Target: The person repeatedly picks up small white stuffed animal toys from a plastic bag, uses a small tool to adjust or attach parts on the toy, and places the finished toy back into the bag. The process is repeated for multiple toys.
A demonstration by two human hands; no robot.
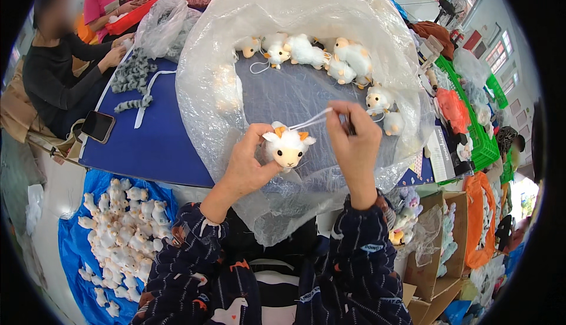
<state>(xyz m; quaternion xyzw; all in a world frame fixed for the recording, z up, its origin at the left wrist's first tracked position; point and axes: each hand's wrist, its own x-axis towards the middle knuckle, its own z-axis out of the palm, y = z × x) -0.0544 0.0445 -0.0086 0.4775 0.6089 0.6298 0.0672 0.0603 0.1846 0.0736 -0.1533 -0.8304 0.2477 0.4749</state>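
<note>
My left hand [252, 161] grips a small white plush sheep [288, 148] with orange horns, its face toward me. From the top of its head a white cord [309, 121] runs up to the right. My right hand [355, 138] pinches the far end of that cord and holds it taut. Both hands are above the mouth of a large clear plastic bag [206, 89] spread on the table. Inside the bag, several more plush sheep [306, 52] lie in an arc along the far side and right, some with white cords showing.
A blue-covered table [156, 151] carries a phone [98, 126] and grey striped plush pieces [131, 71]. Many white plush toys [127, 230] lie on a blue sheet at lower left. A person in black [62, 71] sits at far left. Cardboard boxes [436, 278] and a green crate [480, 142] stand right.
</note>
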